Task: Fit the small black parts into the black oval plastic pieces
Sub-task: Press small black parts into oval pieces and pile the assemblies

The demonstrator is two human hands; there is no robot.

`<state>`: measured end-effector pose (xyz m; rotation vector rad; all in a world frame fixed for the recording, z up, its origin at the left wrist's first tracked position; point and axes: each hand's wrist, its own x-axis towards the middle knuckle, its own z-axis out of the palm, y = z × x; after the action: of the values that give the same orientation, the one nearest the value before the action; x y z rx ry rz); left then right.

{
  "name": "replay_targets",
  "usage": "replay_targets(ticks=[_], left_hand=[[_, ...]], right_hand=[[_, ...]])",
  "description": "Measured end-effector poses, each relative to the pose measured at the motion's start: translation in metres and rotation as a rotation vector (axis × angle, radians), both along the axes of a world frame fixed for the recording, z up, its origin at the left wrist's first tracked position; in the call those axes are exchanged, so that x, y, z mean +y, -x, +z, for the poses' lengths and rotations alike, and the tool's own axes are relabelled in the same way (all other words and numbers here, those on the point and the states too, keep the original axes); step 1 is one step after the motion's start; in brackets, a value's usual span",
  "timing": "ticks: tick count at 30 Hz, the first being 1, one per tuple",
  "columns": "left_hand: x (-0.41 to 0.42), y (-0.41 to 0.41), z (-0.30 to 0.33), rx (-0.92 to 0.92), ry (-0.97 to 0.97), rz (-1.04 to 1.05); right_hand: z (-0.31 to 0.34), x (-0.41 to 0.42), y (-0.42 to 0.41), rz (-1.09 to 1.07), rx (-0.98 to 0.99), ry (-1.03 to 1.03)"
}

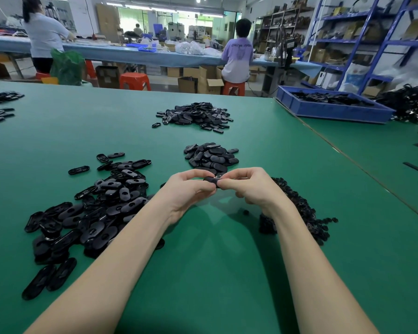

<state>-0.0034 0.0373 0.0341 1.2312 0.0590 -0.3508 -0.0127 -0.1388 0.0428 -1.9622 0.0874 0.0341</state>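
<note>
Both hands meet above the middle of the green table (203, 273). My left hand (188, 189) and my right hand (249, 186) pinch one black oval plastic piece (212, 180) between their fingertips; most of it is hidden by the fingers. A big heap of black oval pieces (87, 213) lies to the left of my left forearm. A pile of small black parts (299, 210) lies under and beside my right wrist. One small black part (246, 212) sits alone on the table below my right hand.
A neat stack of oval pieces (211, 156) lies just beyond my hands, and a larger pile (196, 115) farther back. A blue tray (331, 104) with black parts stands at the back right. More piles (0, 107) lie at the far left. Two people work at a far bench.
</note>
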Motion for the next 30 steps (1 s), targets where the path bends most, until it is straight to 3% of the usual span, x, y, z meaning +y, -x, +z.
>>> replay_targets(ticks=[13, 26, 30], left_hand=[[0.001, -0.002, -0.002, -0.039, -0.045, 0.003], [-0.007, 0.002, -0.008, -0.243, -0.273, 0.091], [0.004, -0.002, -0.005, -0.421, -0.437, 0.023]], right_hand=[[-0.004, 0.002, -0.004, -0.005, -0.053, -0.007], [-0.011, 0.011, -0.003, -0.088, -0.09, 0.028], [-0.001, 0.004, 0.001, -0.049, -0.045, -0.065]])
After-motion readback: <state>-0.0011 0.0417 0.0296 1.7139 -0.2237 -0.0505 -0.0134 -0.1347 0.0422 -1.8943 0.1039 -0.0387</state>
